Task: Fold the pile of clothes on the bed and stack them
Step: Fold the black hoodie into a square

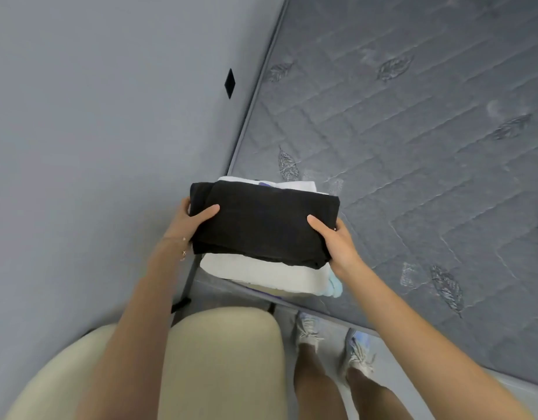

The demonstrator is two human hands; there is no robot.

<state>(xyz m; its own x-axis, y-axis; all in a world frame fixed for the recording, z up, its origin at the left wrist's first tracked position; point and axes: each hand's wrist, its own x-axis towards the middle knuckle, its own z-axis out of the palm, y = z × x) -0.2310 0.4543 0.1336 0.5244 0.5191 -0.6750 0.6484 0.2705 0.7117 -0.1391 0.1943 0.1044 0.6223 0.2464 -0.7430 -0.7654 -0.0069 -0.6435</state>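
Two hands have the folded black garment [261, 225] between them. The left hand [190, 218] grips one short edge and the right hand [334, 237] the other, each with the thumb laid on top and the fingers curled under, out of sight. The garment sits directly over the stack [261, 277] at the corner of the bed [413, 131]. A white piece shows on the wrist side, more white peeps out beyond the thumbs, and a pale blue piece [334, 287] pokes out under the right hand. From where I stand I cannot tell whether the black cloth rests on the stack or hangs just above it. This looks like the stacking step, with the fold itself done. The next move, I'd judge, calls for lowering the garment flat and squaring its edges with the white piece beneath. Both sets of fingers would then slide out sideways without dragging the fold open or nudging the stack toward the bed's edge, which lies close on the near side. Well off past the right hand, at the very edge of view, a dark scrap shows, too little of it to name.
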